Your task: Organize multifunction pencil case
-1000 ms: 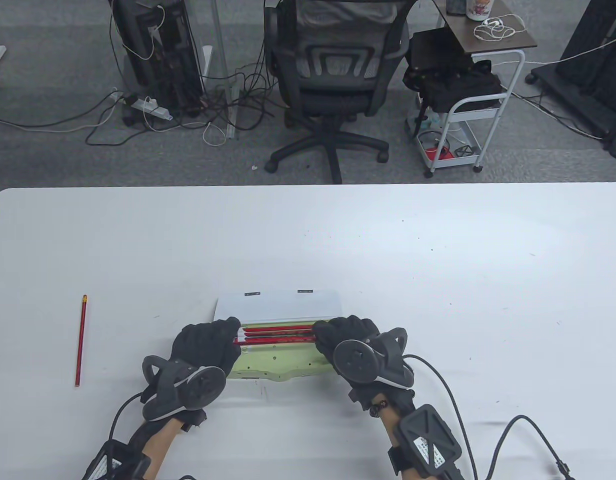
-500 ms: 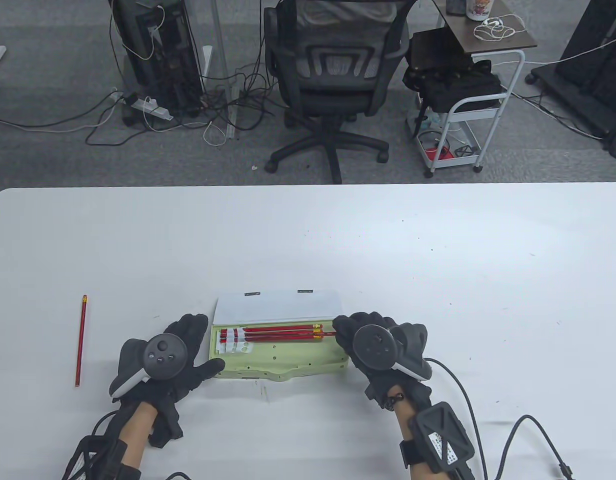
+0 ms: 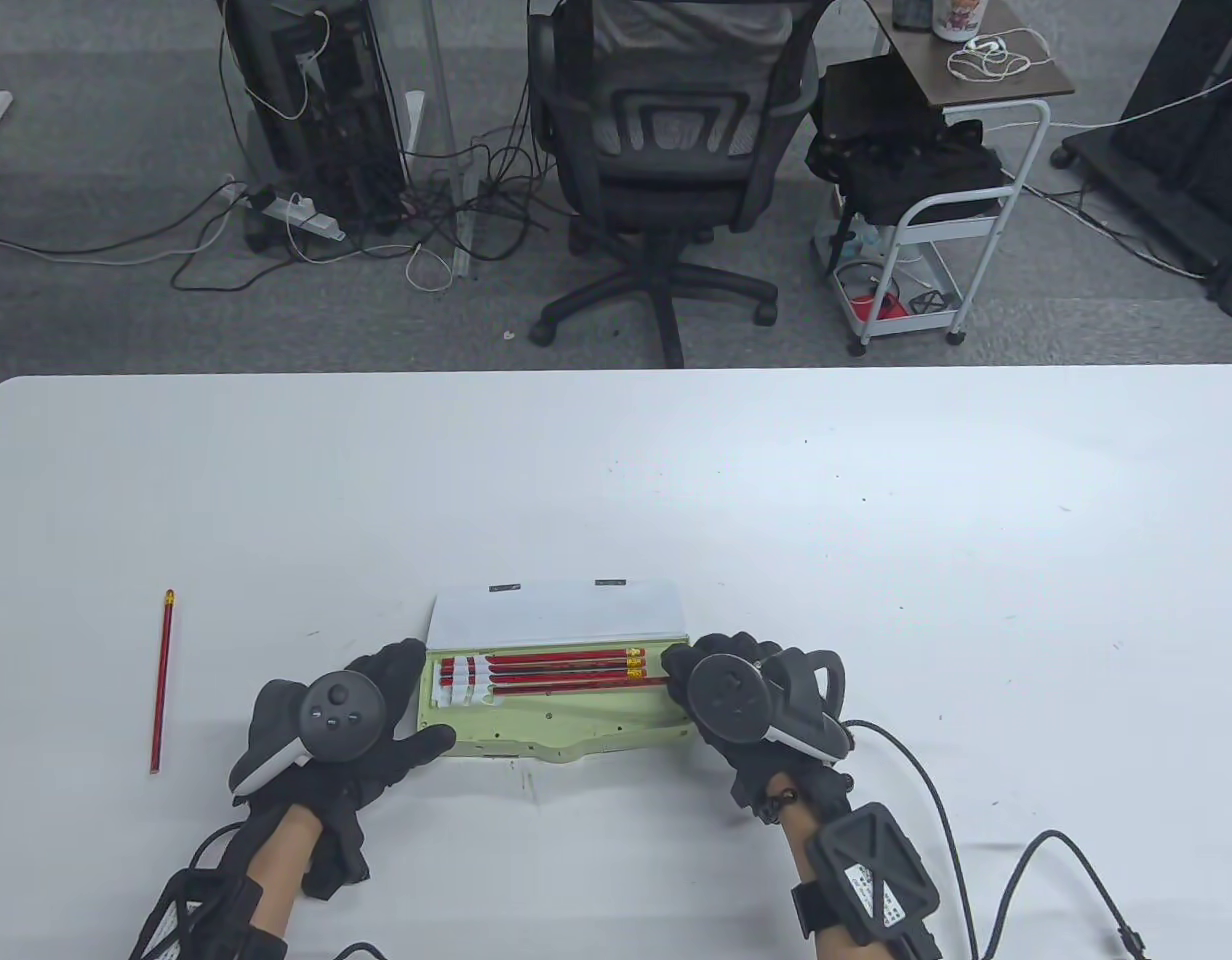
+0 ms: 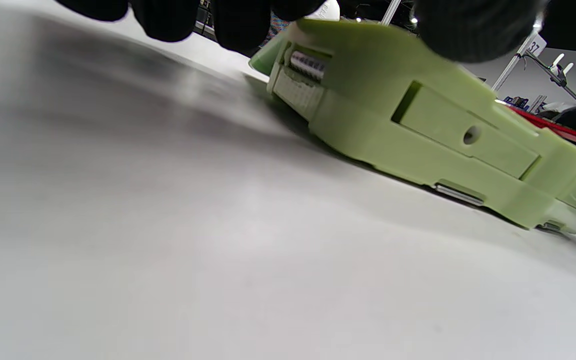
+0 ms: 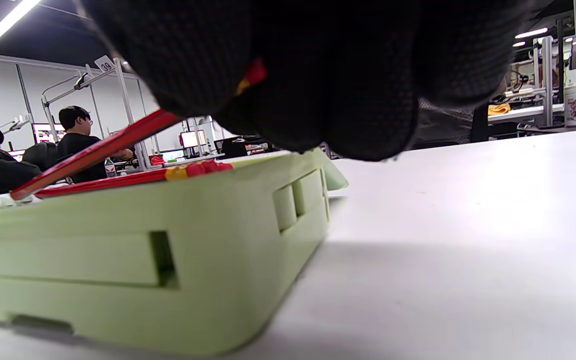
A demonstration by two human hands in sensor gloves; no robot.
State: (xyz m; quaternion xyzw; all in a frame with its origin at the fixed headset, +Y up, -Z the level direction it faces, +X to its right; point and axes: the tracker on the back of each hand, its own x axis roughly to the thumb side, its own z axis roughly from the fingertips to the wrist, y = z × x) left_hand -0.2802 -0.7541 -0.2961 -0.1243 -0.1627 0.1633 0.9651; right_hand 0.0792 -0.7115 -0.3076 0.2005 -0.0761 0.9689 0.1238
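Three red pencils (image 3: 556, 664) are lying in the open green pencil case (image 3: 566, 718), tips tucked in white loops at its 9 o'clock end, erasers pointing to 3 o'clock. Case is sitting on the white table (image 3: 876, 520) near the 6 o'clock edge, white lid (image 3: 556, 610) standing open at its 12 o'clock side. Right hand (image 3: 736, 690) is sitting at the case's 3 o'clock end, fingers (image 5: 288, 90) curled and pinching the eraser end of the frontmost pencil (image 5: 93, 152), which is slanting up out of the case in the right wrist view. Left hand (image 3: 346, 725) is bracing the 9 o'clock end, fingers fairly straight along the end wall, thumb touching the front corner. One more loose pencil (image 3: 162, 680) is lying on the table well apart toward 9 o'clock.
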